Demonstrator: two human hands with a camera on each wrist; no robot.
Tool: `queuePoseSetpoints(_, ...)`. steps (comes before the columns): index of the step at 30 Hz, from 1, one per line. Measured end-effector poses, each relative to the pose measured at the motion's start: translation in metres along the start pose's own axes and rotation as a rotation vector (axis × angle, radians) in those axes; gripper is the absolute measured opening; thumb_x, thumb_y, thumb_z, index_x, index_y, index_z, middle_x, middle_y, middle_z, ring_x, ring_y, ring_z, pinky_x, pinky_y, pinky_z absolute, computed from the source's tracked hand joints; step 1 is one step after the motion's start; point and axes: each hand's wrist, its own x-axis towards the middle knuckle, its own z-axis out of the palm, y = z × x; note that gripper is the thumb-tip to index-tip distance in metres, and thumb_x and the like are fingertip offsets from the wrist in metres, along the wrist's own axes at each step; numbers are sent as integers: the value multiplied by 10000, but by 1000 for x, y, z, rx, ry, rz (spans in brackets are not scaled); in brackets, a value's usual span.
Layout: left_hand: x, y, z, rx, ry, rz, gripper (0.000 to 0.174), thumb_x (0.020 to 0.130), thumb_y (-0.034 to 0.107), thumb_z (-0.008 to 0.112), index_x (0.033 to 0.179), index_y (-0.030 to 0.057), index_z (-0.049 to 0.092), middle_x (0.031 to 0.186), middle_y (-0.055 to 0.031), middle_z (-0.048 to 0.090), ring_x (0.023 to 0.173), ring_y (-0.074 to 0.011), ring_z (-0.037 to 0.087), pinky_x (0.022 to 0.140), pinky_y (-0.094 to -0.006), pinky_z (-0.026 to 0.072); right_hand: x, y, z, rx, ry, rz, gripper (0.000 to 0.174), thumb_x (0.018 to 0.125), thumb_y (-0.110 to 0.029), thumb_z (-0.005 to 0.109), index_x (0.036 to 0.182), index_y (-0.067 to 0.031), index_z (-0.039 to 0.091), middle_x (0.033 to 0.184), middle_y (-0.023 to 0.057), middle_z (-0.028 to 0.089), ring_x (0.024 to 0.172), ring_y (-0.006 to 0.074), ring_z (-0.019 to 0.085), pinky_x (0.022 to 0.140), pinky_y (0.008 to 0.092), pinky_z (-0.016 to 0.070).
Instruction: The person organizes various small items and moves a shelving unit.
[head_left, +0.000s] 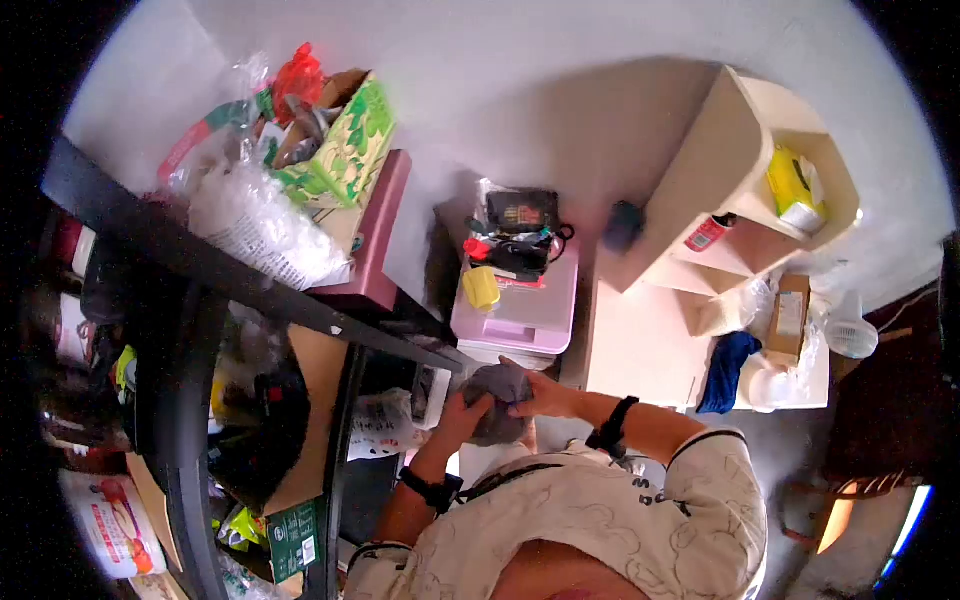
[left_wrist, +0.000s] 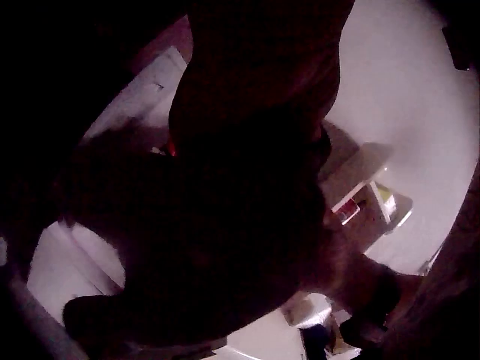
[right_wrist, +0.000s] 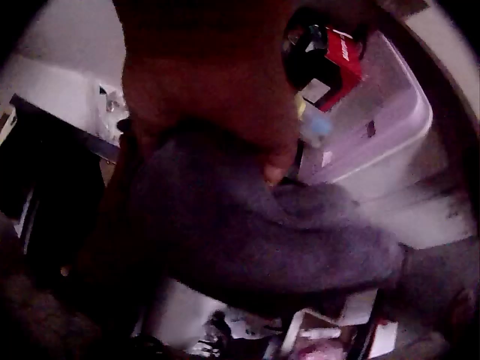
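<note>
A bunched grey cloth (head_left: 497,402) is between my two hands, in front of my body in the head view. My left hand (head_left: 453,424) grips its left side, with the thumb lying over it. From the right, my right hand (head_left: 548,396) holds the opposite edge. Close up in the right wrist view, the soft grey fabric (right_wrist: 247,225) hangs in thick folds below my right hand (right_wrist: 214,97). The left wrist view is very dark; the hand and cloth there merge into one shadow.
Ahead stands a lilac storage box (head_left: 555,320) bearing a black pouch (head_left: 522,210) and a yellow item (head_left: 481,288). A black metal rack (head_left: 270,290) runs along the left, loaded with bags and boxes. To the right is a pale desk (head_left: 640,345) with shelves and a dark blue cloth (head_left: 728,372).
</note>
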Motion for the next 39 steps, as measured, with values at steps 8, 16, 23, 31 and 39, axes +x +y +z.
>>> queuePoseSetpoints(8,48,-57,51,15,-85,177,389,807,95,618,1156,15,466,944,-43,563,869,-126,534,778,-256,448,-86,41,-206,-572,697,-87,655,638,-163,649,1246,-74,421,1044,94,608,949,208,581,830,331,459)
queuePoseSetpoints(16,41,-85,78,42,-36,-10,344,827,144,605,1124,11,493,941,-79,600,867,-135,561,760,-255,449,-120,111,-329,-911,1113,494,892,601,-472,717,1335,-172,308,1418,147,174,1286,349,207,1010,512,237)
queuePoseSetpoints(23,21,-45,98,73,-21,-100,313,846,155,584,1103,0,496,906,-96,619,837,-138,579,755,-262,451,-119,156,-217,-1254,830,10,599,655,-264,700,1183,-103,471,1320,108,348,1204,316,333,988,460,278)
queuePoseSetpoints(31,18,-83,107,90,-223,1,458,779,196,661,1146,-10,482,994,-100,600,868,-186,578,807,-299,443,-142,109,-73,-589,394,33,404,736,-225,596,1082,-23,543,1106,135,551,1039,319,500,888,390,401)
queuePoseSetpoints(39,-24,7,124,207,-300,-26,361,778,122,650,1081,-26,520,986,-58,589,881,-122,537,795,-262,439,-170,76,-47,-834,431,-364,297,831,-167,524,1065,11,560,1201,158,506,1067,319,495,915,366,394)
